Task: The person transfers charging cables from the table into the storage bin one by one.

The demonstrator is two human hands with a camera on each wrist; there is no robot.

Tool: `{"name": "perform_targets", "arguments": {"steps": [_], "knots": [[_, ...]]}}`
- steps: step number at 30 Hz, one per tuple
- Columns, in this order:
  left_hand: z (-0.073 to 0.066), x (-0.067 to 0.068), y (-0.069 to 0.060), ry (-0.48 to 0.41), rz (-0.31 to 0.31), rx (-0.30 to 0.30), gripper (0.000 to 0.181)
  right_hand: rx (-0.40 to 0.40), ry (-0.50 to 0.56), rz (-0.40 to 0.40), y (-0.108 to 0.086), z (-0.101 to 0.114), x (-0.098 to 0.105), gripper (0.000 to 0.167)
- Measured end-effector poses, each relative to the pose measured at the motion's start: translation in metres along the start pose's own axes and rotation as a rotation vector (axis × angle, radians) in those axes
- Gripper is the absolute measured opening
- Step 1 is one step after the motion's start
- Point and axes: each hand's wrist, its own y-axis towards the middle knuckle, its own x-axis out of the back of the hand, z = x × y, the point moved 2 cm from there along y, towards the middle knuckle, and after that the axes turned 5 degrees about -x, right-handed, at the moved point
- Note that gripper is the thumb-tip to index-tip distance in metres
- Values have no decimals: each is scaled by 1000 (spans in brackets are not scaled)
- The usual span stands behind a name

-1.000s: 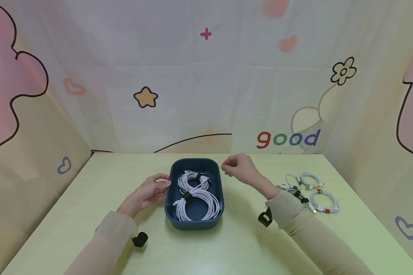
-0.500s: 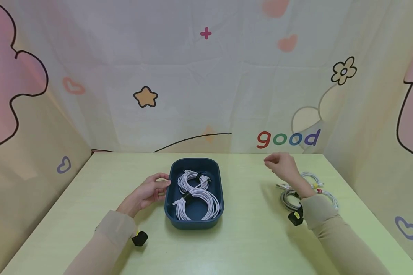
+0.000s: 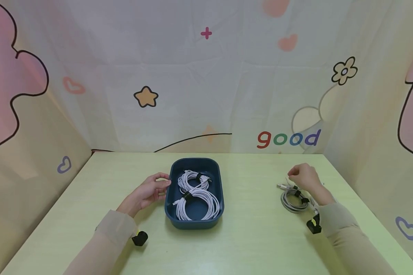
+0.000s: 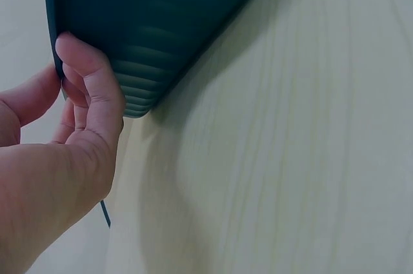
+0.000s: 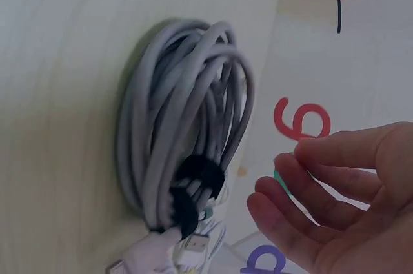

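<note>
A dark blue plastic box [image 3: 194, 225] stands on the table, with two coiled white cables in it: a smaller coil [image 3: 184, 182] behind and a larger coil [image 3: 211, 202] in front, each tied with a black strap. My left hand [image 3: 152, 192] grips the box's left rim; in the left wrist view, thumb and fingers [image 4: 97, 87] lie on either side of the edge. At the right, my right hand [image 3: 305, 177] hovers above a coiled grey cable [image 3: 286, 206] with black straps. Its fingers [image 5: 310, 190] are loosely bent and hold nothing, apart from the grey coil [image 5: 155, 93].
Behind the grey coil, other white cables with plugs [image 5: 193, 248] show partly; my right hand and arm hide most of them in the head view. A patterned cloth [image 3: 179, 76] hangs behind the table [image 3: 247, 229] and along both sides.
My right hand has moved from beside the box's right rim across to the cables on the right, and lowered slightly over them. The left hand and the box have stayed put.
</note>
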Motion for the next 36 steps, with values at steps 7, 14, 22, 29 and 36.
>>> {"name": "perform_targets", "arguments": {"steps": [7, 14, 22, 29, 36], "knots": [[2, 2, 1, -1, 2, -5, 29, -17, -78, 151, -4, -15, 1, 13], [2, 3, 1, -5, -2, -4, 29, 0, -122, 212, -4, -23, -7, 12], [3, 1, 1, 1, 1, -11, 33, 28, -139, 223, -5, -26, -10, 14], [3, 2, 2, 15, 0, -8, 34, 28, -96, 255, -4, -22, -2, 12], [4, 2, 2, 14, -1, -7, 32, 20, -27, 267, -4, -14, 10, 13]]}}
